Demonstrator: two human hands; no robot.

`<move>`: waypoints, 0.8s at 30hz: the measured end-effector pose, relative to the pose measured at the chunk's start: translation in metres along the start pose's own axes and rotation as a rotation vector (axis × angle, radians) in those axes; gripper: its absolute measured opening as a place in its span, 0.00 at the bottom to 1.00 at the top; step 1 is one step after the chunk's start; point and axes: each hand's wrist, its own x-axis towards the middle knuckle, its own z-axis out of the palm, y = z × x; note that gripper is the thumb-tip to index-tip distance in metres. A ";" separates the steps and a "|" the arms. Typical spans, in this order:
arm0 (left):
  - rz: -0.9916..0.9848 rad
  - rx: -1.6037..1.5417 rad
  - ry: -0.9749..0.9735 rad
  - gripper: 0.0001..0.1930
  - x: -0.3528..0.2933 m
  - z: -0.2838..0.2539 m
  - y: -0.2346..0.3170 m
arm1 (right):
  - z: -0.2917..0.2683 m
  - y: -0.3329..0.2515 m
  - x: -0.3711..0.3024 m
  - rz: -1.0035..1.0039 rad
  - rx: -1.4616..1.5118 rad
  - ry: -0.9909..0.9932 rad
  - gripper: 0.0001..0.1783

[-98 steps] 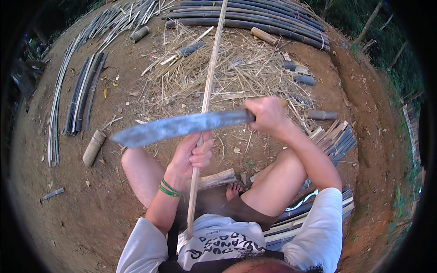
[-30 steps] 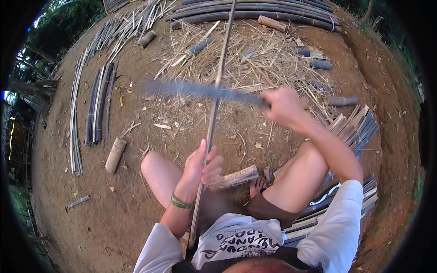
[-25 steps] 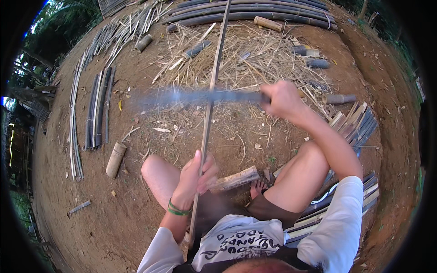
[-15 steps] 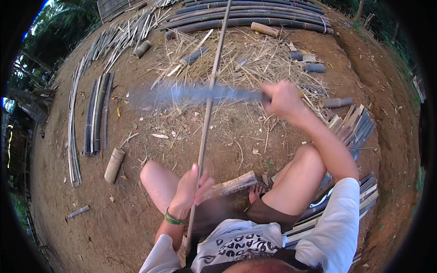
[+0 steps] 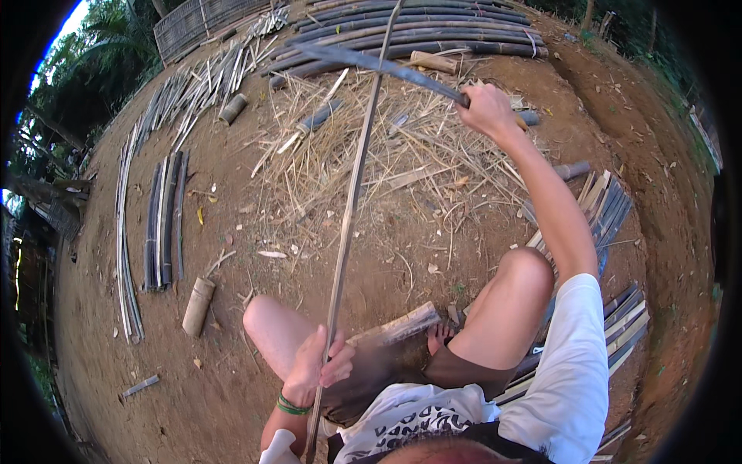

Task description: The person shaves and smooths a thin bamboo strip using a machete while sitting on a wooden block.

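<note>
Wrapped round the lower part of a long, narrow bamboo strip (image 5: 352, 209) is my left hand (image 5: 318, 362), with a green band at its wrist. The strip stands at a slant, running from beside my body out past the far edge of the view. My right hand (image 5: 488, 110), arm stretched forward, grips the dark handle of a machete (image 5: 406, 73). Its long grey blade points to the far left and crosses the strip near its upper part. I cannot tell if blade and strip touch. Between my bent legs lies a short bamboo log (image 5: 398, 323).
Bamboo shavings (image 5: 417, 155) litter the ground ahead. Long dark bamboo poles (image 5: 433, 35) lie beyond them. Split strips (image 5: 166, 216) are laid out on the left, near a short bamboo piece (image 5: 199, 307). Bundled slats (image 5: 607, 209) lie at my right.
My right hand has moved farther out with the machete, whose blade now tilts away to the far left. My left fingers, loose and blurred before, are now closed round the strip.
</note>
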 end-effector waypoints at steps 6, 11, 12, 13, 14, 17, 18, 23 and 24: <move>0.031 -0.081 0.011 0.27 -0.001 -0.019 -0.005 | 0.013 -0.059 -0.055 -0.277 -0.028 -0.209 0.08; -0.112 -0.069 0.050 0.27 -0.041 -0.006 -0.019 | -0.011 0.048 0.027 0.163 -0.099 0.005 0.16; -0.164 -0.104 0.060 0.27 -0.053 -0.007 -0.023 | -0.020 0.071 0.048 0.290 -0.128 0.015 0.17; -0.202 -0.137 0.068 0.27 -0.059 -0.010 -0.026 | -0.023 0.084 0.057 0.299 -0.210 0.060 0.18; -0.215 -0.156 0.013 0.27 -0.059 -0.016 -0.034 | -0.029 0.097 0.064 0.310 -0.299 0.105 0.19; -0.240 -0.200 0.050 0.28 -0.076 -0.024 -0.054 | -0.042 0.134 0.071 0.531 -0.271 0.114 0.21; -0.241 -0.212 0.044 0.29 -0.087 -0.030 -0.059 | -0.042 0.140 0.069 0.630 -0.211 0.192 0.20; -0.268 -0.387 -0.123 0.28 -0.088 -0.043 -0.044 | -0.026 0.216 0.038 0.784 0.036 0.339 0.19; -0.276 -0.402 -0.165 0.28 -0.076 -0.047 -0.035 | -0.019 0.225 0.031 0.768 0.133 0.334 0.18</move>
